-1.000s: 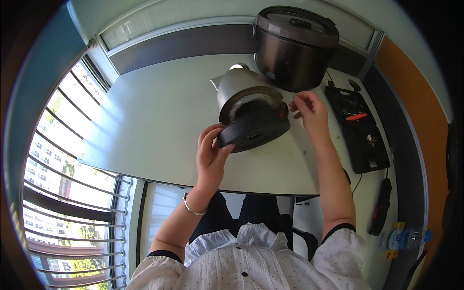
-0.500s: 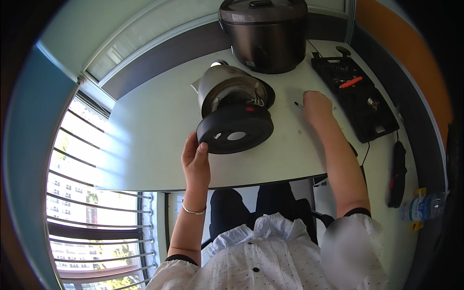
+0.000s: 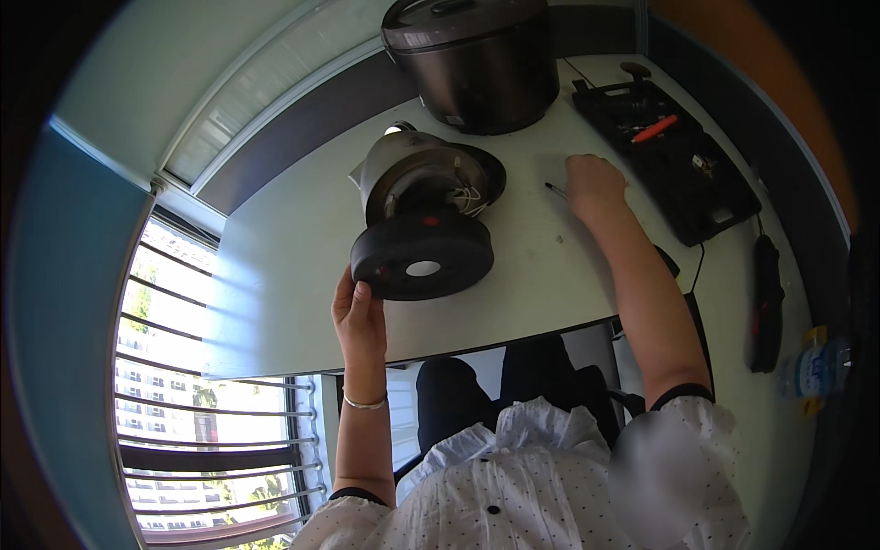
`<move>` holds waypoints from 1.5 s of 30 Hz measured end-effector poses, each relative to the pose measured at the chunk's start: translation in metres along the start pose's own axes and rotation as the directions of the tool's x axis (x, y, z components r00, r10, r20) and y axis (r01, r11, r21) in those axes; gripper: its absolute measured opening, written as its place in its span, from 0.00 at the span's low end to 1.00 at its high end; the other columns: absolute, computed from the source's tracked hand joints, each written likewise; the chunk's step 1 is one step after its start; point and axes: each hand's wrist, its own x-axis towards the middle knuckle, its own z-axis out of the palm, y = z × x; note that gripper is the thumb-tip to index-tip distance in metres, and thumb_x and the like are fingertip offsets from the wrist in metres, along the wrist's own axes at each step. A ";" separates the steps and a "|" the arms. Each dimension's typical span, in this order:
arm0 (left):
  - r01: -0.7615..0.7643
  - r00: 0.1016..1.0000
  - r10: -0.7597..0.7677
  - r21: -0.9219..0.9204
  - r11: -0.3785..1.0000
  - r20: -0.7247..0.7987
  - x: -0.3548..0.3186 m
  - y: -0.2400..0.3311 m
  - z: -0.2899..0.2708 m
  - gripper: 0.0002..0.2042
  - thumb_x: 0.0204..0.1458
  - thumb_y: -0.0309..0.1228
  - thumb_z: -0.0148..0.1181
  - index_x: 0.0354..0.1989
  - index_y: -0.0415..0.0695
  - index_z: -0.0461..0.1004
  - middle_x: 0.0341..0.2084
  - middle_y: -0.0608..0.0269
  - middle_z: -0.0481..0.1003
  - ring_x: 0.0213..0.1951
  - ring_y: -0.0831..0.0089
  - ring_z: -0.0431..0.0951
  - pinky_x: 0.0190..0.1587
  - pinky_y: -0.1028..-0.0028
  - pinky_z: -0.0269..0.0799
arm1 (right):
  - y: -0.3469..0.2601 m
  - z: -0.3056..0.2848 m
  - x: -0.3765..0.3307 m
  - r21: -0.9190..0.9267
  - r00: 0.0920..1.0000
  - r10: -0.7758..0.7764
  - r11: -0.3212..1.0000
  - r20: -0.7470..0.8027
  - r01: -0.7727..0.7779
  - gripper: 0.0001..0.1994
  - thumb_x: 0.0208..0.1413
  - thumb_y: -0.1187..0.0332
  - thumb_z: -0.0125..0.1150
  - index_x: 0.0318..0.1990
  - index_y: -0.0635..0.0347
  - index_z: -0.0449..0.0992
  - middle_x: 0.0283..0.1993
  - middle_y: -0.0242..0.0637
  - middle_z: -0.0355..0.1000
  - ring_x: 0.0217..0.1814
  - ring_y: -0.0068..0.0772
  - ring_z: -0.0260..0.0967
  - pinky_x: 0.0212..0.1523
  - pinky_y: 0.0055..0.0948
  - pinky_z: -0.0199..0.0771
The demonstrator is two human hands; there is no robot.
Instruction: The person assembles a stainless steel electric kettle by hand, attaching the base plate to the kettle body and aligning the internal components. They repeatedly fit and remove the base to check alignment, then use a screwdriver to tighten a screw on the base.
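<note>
left of centre, the left hand (image 3: 359, 319) pinches a round black base (image 3: 423, 253) at its edge, forearm (image 3: 361, 449) upright; the right hand (image 3: 596, 187) curls beside a slim dark tool (image 3: 555, 191), gripped or not i can't tell. above the base, wires (image 3: 470, 198) show inside the metal kettle (image 3: 389, 165); at upper right an open black case (image 3: 683, 188) holds a red tool (image 3: 654, 128).

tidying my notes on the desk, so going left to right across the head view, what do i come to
Barred window, left hand, black round base, slim dark tool, right hand, red-handled tool, long black device, clear bottle
</note>
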 end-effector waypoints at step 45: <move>0.248 0.968 -0.252 -0.188 0.950 0.006 0.004 0.013 0.014 0.22 0.63 0.40 0.42 0.60 0.38 0.59 0.56 0.53 0.66 0.57 0.59 0.67 0.58 0.55 0.67 | -0.039 -0.002 -0.025 0.951 0.883 -0.388 0.049 -0.264 0.306 0.17 0.52 0.57 0.64 0.41 0.62 0.76 0.34 0.35 0.76 0.28 0.27 0.73 0.27 0.24 0.71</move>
